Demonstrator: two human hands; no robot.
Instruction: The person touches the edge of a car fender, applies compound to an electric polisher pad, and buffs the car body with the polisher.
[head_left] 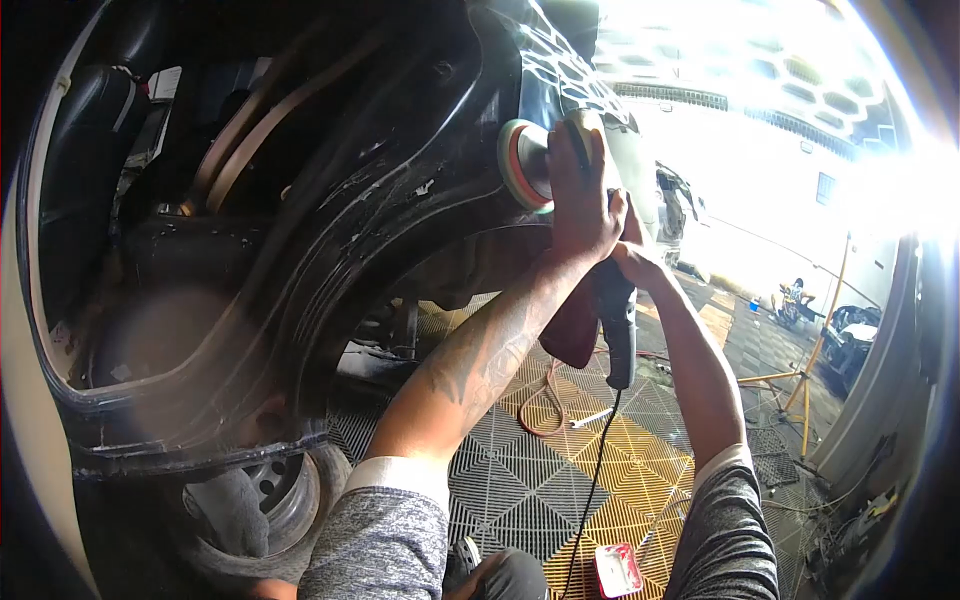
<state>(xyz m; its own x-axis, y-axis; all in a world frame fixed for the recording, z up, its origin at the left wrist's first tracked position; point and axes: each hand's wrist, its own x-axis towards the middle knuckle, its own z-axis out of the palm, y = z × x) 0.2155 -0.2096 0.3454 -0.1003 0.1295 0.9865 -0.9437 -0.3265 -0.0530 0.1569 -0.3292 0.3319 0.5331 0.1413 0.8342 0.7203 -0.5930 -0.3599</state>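
Observation:
A car polisher [618,325] with a dark body is held upright at the black car's rear body panel [440,190], above the wheel arch. Its round foam pad [522,165], edged in pale green and orange, lies against the panel. My left hand [582,195] is closed over the polisher's head, right beside the pad. Lower and to the right, my right hand [636,245] grips the polisher's body; its fingers are partly hidden behind the tool and my left hand. The power cord [600,455] hangs from the handle's lower end.
A wheel [290,510] lies beneath the car's sill at lower left. A red and white container [618,570] sits on the tiled floor [540,490] near my feet. A hose loop [540,412] lies below the polisher. An orange stand [806,385] and a motorcycle [795,300] are at right.

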